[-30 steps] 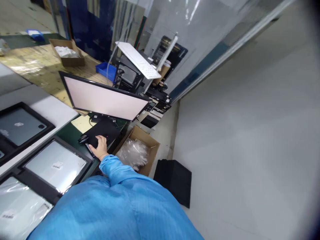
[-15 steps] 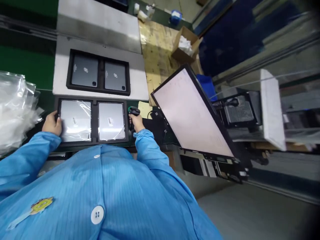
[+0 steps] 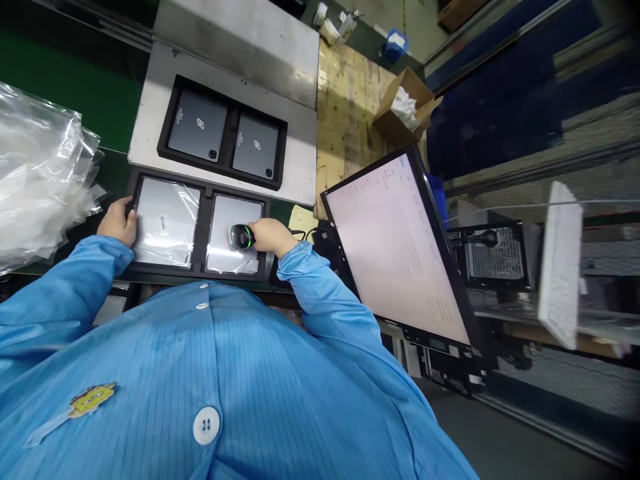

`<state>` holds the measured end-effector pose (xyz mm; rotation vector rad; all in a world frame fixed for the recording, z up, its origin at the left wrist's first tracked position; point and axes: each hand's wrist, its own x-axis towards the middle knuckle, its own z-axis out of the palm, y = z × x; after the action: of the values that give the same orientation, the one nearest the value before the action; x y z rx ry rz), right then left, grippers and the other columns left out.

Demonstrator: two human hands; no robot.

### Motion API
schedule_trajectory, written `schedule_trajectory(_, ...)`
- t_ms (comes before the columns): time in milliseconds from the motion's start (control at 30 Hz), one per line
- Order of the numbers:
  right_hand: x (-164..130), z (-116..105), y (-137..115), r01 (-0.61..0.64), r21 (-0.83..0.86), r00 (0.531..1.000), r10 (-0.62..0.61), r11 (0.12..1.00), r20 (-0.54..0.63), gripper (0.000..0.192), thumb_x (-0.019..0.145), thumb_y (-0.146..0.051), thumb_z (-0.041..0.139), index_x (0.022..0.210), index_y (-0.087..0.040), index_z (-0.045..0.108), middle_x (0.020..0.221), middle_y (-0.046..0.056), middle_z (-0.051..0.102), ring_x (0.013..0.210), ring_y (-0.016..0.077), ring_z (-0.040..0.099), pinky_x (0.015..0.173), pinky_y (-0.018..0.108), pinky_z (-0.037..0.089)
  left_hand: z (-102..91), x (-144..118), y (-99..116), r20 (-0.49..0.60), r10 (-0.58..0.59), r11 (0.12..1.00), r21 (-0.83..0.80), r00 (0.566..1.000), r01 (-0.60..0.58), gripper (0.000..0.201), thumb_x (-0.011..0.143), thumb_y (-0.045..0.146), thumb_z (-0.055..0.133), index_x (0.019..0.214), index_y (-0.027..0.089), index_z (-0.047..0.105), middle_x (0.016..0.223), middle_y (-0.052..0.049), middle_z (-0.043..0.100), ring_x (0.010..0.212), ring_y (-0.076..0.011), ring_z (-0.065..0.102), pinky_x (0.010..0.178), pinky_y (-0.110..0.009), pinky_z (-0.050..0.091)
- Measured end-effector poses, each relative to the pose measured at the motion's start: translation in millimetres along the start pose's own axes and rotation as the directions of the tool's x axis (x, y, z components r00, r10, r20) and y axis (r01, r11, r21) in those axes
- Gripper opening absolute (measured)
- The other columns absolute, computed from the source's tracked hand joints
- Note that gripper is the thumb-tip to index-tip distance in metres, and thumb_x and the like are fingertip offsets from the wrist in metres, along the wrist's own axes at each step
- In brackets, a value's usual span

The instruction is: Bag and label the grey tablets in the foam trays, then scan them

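Observation:
My right hand [image 3: 273, 237] is closed around a black barcode scanner [image 3: 242, 236] with a green-lit rim. The scanner is over the right-hand bagged tablet [image 3: 227, 217] and hides that tablet's label. Both this tablet and the left-hand bagged tablet [image 3: 167, 213], which shows a white barcode label, lie in a black two-slot tray [image 3: 201, 230] close to my body. At the tray's left edge my left hand [image 3: 119, 222] rests with its fingers curled on the rim, thumb toward the left-hand tablet.
Behind sits another black tray [image 3: 230, 143] with two dark grey tablets, on a white board [image 3: 300, 160]. Clear plastic bags [image 3: 43, 180] are piled at left. A tilted monitor [image 3: 400, 247] stands at right, beyond a yellow notepad [image 3: 303, 219]. A cardboard box [image 3: 407, 107] holds white scraps.
My right hand has brought the scanner left from beside the tray to above the right-hand tablet. Lines of text now show on the monitor. My left hand stays at the tray edge.

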<state>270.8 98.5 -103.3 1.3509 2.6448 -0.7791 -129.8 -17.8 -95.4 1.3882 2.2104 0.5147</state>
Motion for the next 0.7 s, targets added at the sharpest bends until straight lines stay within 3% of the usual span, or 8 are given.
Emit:
schedule_trajectory(100, -9.0, -9.8, 0.8, -0.021, 0.062, 0.999, 0.024, 0.998, -0.046, 0.024, 0.065, -0.007, 0.084, 0.079, -0.018, 0.066, 0.085, 0.008, 0.073, 0.098, 0.0295, 0.073, 0.099, 0.038, 0.053, 0.2, 0.5, -2.2, 0.004, -0.008, 1.0, -0.005, 1.0, 0.008, 0.055, 0.105, 0.023, 0.046, 0.156, 0.003, 0.041, 0.152, -0.015, 0.048, 0.139, -0.0218, 0.046, 0.125, -0.044, 0.035)
schedule_trajectory(200, -29.7, -13.9, 12.2, -0.18, 0.196, 0.95, 0.222, 0.964, -0.221, 0.017, 0.073, -0.015, 0.079, 0.088, -0.017, 0.069, 0.092, 0.009, 0.076, 0.1, 0.0283, 0.073, 0.093, 0.036, 0.055, -1.6, 1.1, -1.2, 0.008, -0.022, 1.0, -0.001, 1.0, 0.022, 0.057, 0.104, 0.025, 0.045, 0.157, 0.005, 0.04, 0.152, -0.016, 0.049, 0.137, -0.0241, 0.048, 0.123, -0.047, 0.037)
schedule_trajectory(267, -48.4, -8.0, 21.7, -0.364, 0.366, 0.827, 0.478, 0.857, -0.297, 0.016, 0.078, -0.017, 0.073, 0.094, -0.016, 0.07, 0.092, 0.009, 0.076, 0.093, 0.0258, 0.074, 0.086, 0.034, 0.057, -4.2, 1.7, 1.3, 0.011, -0.02, 1.0, -0.001, 1.0, 0.02, 0.059, 0.102, 0.026, 0.045, 0.156, 0.003, 0.041, 0.151, -0.018, 0.05, 0.137, -0.0265, 0.049, 0.122, -0.047, 0.038)
schedule_trajectory(333, -66.1, 6.9, 26.7, -0.526, 0.542, 0.647, 0.722, 0.655, -0.246, 0.017, 0.08, -0.018, 0.069, 0.097, -0.014, 0.07, 0.085, 0.008, 0.075, 0.081, 0.023, 0.074, 0.078, 0.032, 0.058, -7.6, 2.5, 4.6, 0.013, -0.01, 1.0, -0.001, 1.0, 0.01, 0.061, 0.099, 0.026, 0.045, 0.155, 0.002, 0.043, 0.151, -0.02, 0.051, 0.138, -0.0293, 0.049, 0.122, -0.048, 0.039)
schedule_trajectory(400, -77.1, 28.0, 24.3, -0.599, 0.642, 0.491, 0.853, 0.478, -0.177, 0.017, 0.081, -0.018, 0.068, 0.097, -0.014, 0.07, 0.083, 0.007, 0.075, 0.077, 0.0214, 0.073, 0.076, 0.031, 0.058, -11.4, 3.2, 8.2, 0.019, 0.003, 1.0, 0.005, 1.0, -0.003, 0.063, 0.096, 0.027, 0.044, 0.154, 0.001, 0.044, 0.151, -0.022, 0.051, 0.141, -0.0328, 0.048, 0.122, -0.05, 0.039)
schedule_trajectory(467, -79.3, 48.8, 16.2, -0.614, 0.669, 0.408, 0.894, 0.418, -0.185, 0.018, 0.081, -0.021, 0.071, 0.097, -0.013, 0.071, 0.09, 0.01, 0.076, 0.084, 0.022, 0.074, 0.082, 0.032, 0.058, -15.0, 3.6, 11.7, 0.027, 0.008, 1.0, 0.025, 1.0, -0.009, 0.067, 0.095, 0.03, 0.043, 0.154, 0.001, 0.043, 0.152, -0.024, 0.05, 0.144, -0.0367, 0.047, 0.123, -0.053, 0.039)
schedule_trajectory(600, -72.6, 71.0, 2.1, -0.626, 0.677, 0.331, 0.918, 0.386, -0.217, 0.035, 0.081, -0.032, 0.08, 0.106, -0.008, 0.073, 0.107, 0.019, 0.074, 0.106, 0.0273, 0.071, 0.098, 0.035, 0.054, -19.0, 3.7, 18.5, 0.02, 0.055, 0.997, 0.059, 0.998, -0.056, 0.074, 0.095, 0.047, 0.04, 0.159, 0.008, 0.04, 0.155, -0.024, 0.047, 0.142, -0.0437, 0.05, 0.122, -0.059, 0.04)
schedule_trajectory(700, -81.9, 70.8, 1.7, -0.603, 0.714, 0.195, 0.934, 0.356, -0.3, 0.053, 0.087, -0.042, 0.078, 0.124, -0.006, 0.069, 0.122, 0.022, 0.07, 0.122, 0.0303, 0.065, 0.108, 0.038, 0.049, -19.5, 3.5, 20.7, 0.032, 0.018, 0.998, 0.053, 0.999, -0.02, 0.08, 0.093, 0.059, 0.041, 0.163, 0.021, 0.037, 0.159, -0.017, 0.045, 0.141, -0.0461, 0.051, 0.122, -0.06, 0.041)
